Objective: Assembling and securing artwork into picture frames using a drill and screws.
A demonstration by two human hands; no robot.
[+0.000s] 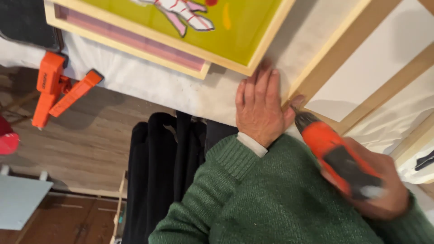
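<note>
Fingers [260, 86] of the left hand [261, 110] lie flat and extended, close together, pressed palm-down on the white cloth-covered surface [149, 83] near its front edge; they grip nothing. The left thumb touches the corner of the pale wooden frame [337, 54] just beside it. The right hand [384, 190] is closed around the handle of an orange and black power driver [337, 156]; the image is blurred here, so individual fingers cannot be told apart. The driver tip points at the lower corner of the wooden frame, next to the left thumb, at the front edge of the surface. The frame encloses a white panel [375, 63] and runs toward the right edge of the surface. A second framed panel with a yellow-green face [235, 31] lies at the far side of the surface, stacked on another frame with a pink face [135, 40]. An orange clamp [54, 88] hangs off the left part of the front edge. Both sleeves are green knit [271, 199]. Dark garments [162, 171] hang below the front edge, above a wooden floor [86, 140].
</note>
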